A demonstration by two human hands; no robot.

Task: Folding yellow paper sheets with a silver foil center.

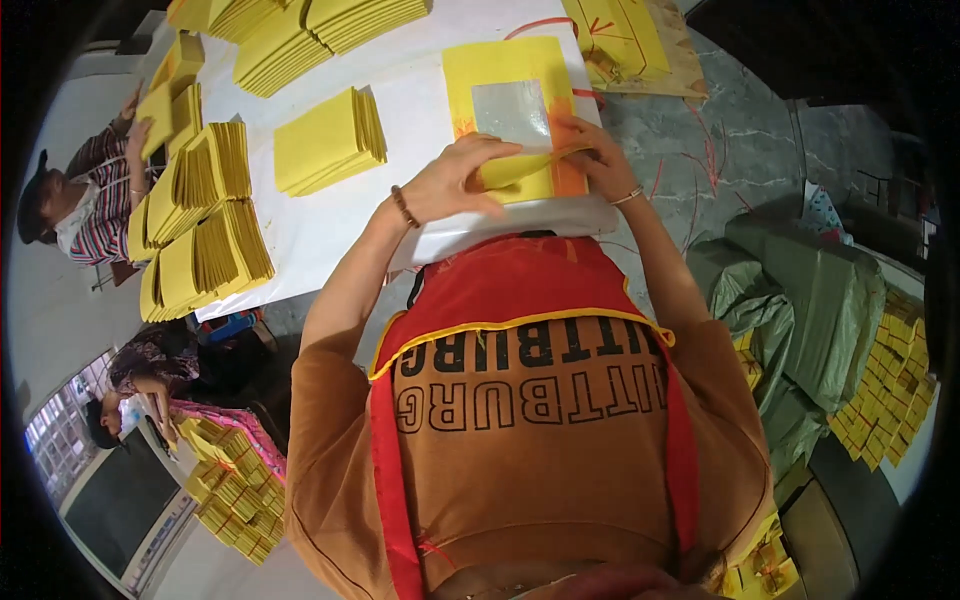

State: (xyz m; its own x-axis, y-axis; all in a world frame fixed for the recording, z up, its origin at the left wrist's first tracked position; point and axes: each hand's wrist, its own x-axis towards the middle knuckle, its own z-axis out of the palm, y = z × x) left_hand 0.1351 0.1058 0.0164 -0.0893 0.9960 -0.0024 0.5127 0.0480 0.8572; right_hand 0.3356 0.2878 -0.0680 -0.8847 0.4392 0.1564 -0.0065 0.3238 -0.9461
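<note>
A yellow paper sheet lies at the table's near edge, bearing a silver square and orange patches on both sides. Its near part is curled up into a flap. My left hand, a beaded bracelet at the wrist, curves round the flap's left end, thumb and fingers on either side of it. At the right end, my right hand pinches the flap over an orange patch. Some of the right fingertips are hidden behind the paper.
A folded yellow paper stack lies left on the white table. More yellow stacks line its left edge. One person handles yellow paper at far left; another person sits lower left. Green plastic sheeting covers goods at right.
</note>
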